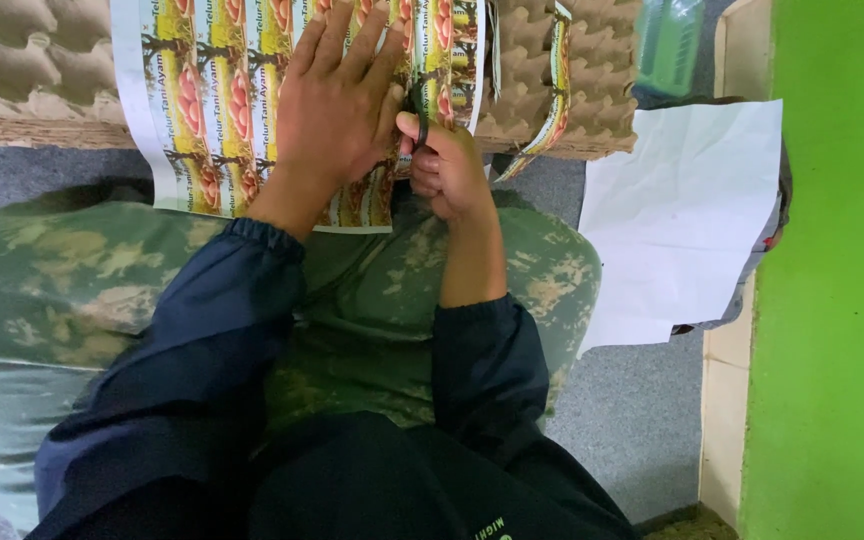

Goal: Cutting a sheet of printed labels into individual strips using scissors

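As I look down through the head camera, my left hand (337, 95) lies flat with its fingers spread, pressing on a printed sheet of labels (222, 100) that shows repeated strips of yellow, green and red pictures. The sheet rests over the near edge of a stack of brown cardboard egg trays (32, 70) at the far side of the scene, and its lower edge hangs toward my lap. Just to the right of that hand, my right hand (447, 170) is curled into a closed grip around the dark handle of a pair of scissors (420, 130), whose blades I can barely see where they meet the sheet; thumb and fingers are wrapped tight on the handle. Further right, a narrow cut strip of labels (552, 100) dangles off the tray stack, apart from the main sheet. My legs, in camouflage-patterned trousers (82, 270), fill the near left and middle, with dark blue sleeves (212, 340) reaching up from the bottom. To the right lies a plain white sheet of paper (682, 210) on the grey floor, beside a bright green wall (842, 300).
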